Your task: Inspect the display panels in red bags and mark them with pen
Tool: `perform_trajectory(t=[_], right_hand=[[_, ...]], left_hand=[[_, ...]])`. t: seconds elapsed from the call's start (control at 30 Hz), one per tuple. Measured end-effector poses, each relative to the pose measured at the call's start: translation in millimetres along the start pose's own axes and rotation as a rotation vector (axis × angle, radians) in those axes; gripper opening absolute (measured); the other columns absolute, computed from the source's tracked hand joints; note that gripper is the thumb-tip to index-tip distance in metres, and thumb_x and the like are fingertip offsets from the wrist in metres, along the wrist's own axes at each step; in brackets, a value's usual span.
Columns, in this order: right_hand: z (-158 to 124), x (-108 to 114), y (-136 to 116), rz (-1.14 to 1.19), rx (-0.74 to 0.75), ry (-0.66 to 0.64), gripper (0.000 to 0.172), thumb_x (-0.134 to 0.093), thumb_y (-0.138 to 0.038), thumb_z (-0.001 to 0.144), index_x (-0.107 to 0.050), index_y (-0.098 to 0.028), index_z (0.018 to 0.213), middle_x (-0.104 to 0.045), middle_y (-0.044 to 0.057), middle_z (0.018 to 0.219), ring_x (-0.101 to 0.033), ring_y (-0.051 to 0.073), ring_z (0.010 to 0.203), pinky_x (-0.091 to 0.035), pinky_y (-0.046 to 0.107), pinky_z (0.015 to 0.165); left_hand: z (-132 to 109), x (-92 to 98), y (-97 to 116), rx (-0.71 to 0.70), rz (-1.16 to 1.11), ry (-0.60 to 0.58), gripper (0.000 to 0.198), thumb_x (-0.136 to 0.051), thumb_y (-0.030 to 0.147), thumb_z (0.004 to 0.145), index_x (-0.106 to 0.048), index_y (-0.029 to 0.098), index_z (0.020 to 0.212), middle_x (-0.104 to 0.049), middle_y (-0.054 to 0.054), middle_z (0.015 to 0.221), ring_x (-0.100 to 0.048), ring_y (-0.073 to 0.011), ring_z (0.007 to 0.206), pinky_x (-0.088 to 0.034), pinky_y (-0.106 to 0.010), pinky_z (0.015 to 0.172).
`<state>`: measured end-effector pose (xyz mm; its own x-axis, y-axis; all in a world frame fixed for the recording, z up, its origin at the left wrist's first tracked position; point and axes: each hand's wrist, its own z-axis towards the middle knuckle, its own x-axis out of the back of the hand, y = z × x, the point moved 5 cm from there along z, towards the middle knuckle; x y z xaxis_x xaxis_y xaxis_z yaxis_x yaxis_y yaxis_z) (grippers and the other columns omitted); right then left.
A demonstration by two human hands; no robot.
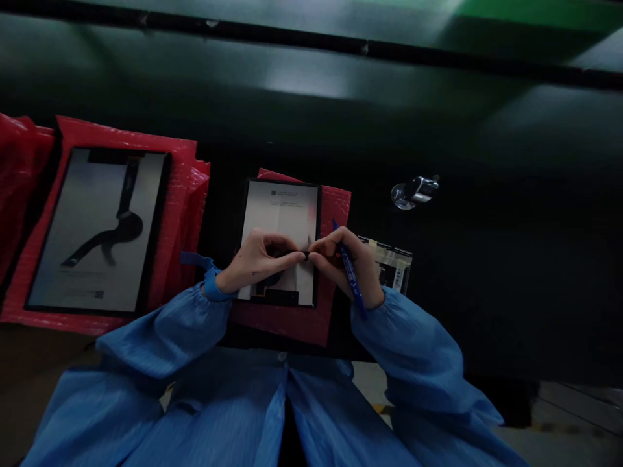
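A display panel (285, 207) lies with its pale back up on a red bubble-wrap bag in front of me. Over its middle, my left hand (265, 259) is closed, thumb and forefinger pinching the end of a black flex cable (306, 255). My right hand (348, 263) meets it from the right, its thumb and forefinger on the same small black end. A blue marker pen (351, 275) rests in the right hand, slanting across the palm. The fingers hide most of the cable; its dark lower part shows below the left hand.
To the left, a larger display panel (92, 227) with a black flex cable lies on red bubble wrap (180, 240). More red bags (19, 175) sit at the far left. A shiny metal object (416, 191) stands at the right, and a circuit-like panel (402, 263) lies beside my right wrist.
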<state>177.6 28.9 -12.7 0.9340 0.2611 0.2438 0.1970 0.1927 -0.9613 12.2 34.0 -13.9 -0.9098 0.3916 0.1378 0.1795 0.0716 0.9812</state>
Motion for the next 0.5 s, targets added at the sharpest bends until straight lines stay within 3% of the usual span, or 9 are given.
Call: perform_trajectory(t=[0.2,0.3,0.37,0.5], right_hand=[[-1,-6,-1,-0.001,-0.024,-0.135,0.028,-0.065,-0.023,0.081,-0.038,-0.024,0.073,-0.068,0.0,0.077,-0.049,0.008,0.055,-0.042,0.021,0.051],[-3,-10,3,0.048,-0.019,-0.164,0.028,-0.061,-0.022,0.081,-0.035,-0.024,0.073,-0.069,0.0,0.077,-0.055,0.01,0.059,-0.044,0.022,0.054],[-3,-9,5,0.02,0.01,-0.126,0.026,-0.063,-0.023,0.083,-0.039,-0.024,0.075,-0.069,0.0,0.077,-0.057,0.011,0.061,-0.045,0.022,0.055],[-3,10,-3,-0.247,0.187,0.261,0.012,-0.066,-0.026,0.09,-0.057,-0.024,0.099,-0.074,0.007,0.102,-0.069,0.019,0.082,-0.054,0.032,0.074]], left_hand=[[0,-6.7,0,0.018,-0.045,-0.197,0.027,-0.073,0.039,0.082,-0.073,0.013,0.075,-0.064,-0.002,0.061,-0.054,-0.0101,0.054,-0.043,-0.02,0.05],[-1,-10.0,-1,-0.001,-0.003,-0.268,0.029,-0.07,0.041,0.085,-0.074,0.012,0.08,-0.065,-0.002,0.063,-0.056,-0.0114,0.056,-0.045,-0.022,0.052],[-1,-4.8,0,-0.032,0.14,-0.199,0.033,-0.064,0.044,0.09,-0.074,0.013,0.081,-0.065,-0.002,0.064,-0.057,-0.0125,0.058,-0.043,-0.023,0.054],[-3,29.2,6,-0.029,0.73,0.245,0.041,-0.045,0.044,0.101,-0.073,0.016,0.094,-0.072,-0.007,0.094,-0.066,-0.0195,0.082,-0.045,-0.028,0.07]])
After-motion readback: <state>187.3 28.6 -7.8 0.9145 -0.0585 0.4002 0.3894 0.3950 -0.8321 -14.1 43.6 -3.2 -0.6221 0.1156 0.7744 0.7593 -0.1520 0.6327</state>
